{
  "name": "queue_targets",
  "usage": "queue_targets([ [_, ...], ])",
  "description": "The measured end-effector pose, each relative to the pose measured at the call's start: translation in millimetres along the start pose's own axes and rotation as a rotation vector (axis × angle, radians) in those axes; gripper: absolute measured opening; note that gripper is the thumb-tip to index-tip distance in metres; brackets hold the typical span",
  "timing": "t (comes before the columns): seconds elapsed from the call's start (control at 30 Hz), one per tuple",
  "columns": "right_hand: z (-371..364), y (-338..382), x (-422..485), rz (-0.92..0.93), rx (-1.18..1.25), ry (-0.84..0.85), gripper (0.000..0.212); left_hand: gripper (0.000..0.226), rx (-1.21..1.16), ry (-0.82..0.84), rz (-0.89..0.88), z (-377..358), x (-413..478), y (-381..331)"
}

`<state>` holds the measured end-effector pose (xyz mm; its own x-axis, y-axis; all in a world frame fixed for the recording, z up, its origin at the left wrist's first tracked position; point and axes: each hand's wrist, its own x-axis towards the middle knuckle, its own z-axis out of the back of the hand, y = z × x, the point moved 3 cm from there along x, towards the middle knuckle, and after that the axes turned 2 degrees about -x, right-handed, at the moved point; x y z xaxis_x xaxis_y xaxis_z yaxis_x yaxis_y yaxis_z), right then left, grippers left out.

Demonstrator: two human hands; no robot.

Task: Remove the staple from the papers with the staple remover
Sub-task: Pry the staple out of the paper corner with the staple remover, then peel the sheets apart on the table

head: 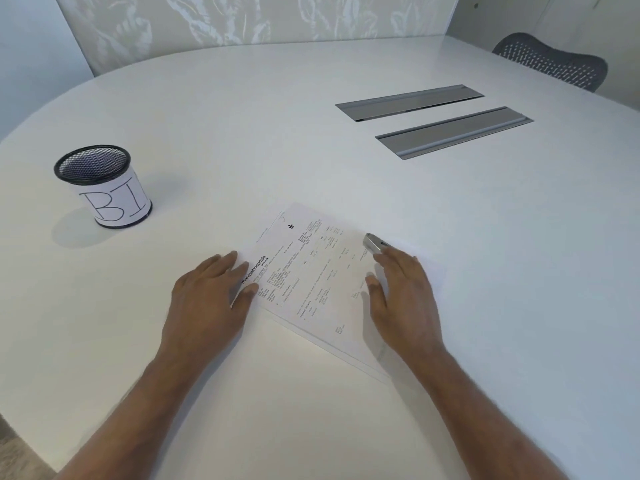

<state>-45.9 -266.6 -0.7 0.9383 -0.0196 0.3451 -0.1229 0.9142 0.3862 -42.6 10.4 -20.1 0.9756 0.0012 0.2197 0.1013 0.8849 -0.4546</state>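
The papers (311, 271) are laid flat on the white counter (277, 133), near its front edge and about midway along it. They are turned at a slant, so that one corner points toward the far edge. Printed lines are seen on the top sheet, and the edges of further sheets are shown beneath it along the near side. A staple cannot be made out for certain; a faint mark near the far corner may be one.

The staple remover (373, 242), a small piece of grey metal, is placed at the right edge of the papers. It is touched by the fingertips of the right hand (405, 296), whose fingers are stretched out nearly straight and are not wrapped round it. The thumb is set apart on the sheet. The left hand (207, 296) is pressed flat on the left edge of the papers, fingers straight and together, nothing being gripped. Both forearms are bare.

Well apart, toward the left edge of the counter, a black mesh cup (104, 188) is stood upright, wrapped in white paper lettered "BI". Toward the far right, two long grey lids (408, 102) are set flush into the counter side by side. Beyond the far right corner the back of a dark chair (550, 60) is seen.
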Motion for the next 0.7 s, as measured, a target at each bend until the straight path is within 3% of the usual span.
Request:
queue_targets([
  [0.2,-11.1,11.0,-7.7,0.026,-0.08,0.157,0.041,0.041,-0.015,-0.002,0.0,0.4,-1.5,0.7],
  [0.3,-5.1,11.2,-1.7,0.046,-0.092,0.059,0.032,0.038,-0.02,0.006,0.004,-0.2,-0.9,1.5],
  [0.37,2.8,0.4,10.1,-0.003,-0.108,-0.022,0.033,0.042,-0.02,0.003,0.001,0.4,-1.0,0.7],
  [0.5,8.2,-26.7,37.4,-0.147,-0.125,0.1,0.042,0.039,-0.028,0.015,0.022,1.3,-1.3,-0.7],
  [0.57,9.7,-30.6,43.9,-0.117,-0.077,0.104,0.036,0.04,-0.039,0.02,0.035,1.5,-1.5,-0.7],
  [0.7,28.6,-31.9,52.1,-0.072,0.231,-0.059,0.016,0.04,-0.058,0.016,0.057,0.4,-3.2,-0.2],
])
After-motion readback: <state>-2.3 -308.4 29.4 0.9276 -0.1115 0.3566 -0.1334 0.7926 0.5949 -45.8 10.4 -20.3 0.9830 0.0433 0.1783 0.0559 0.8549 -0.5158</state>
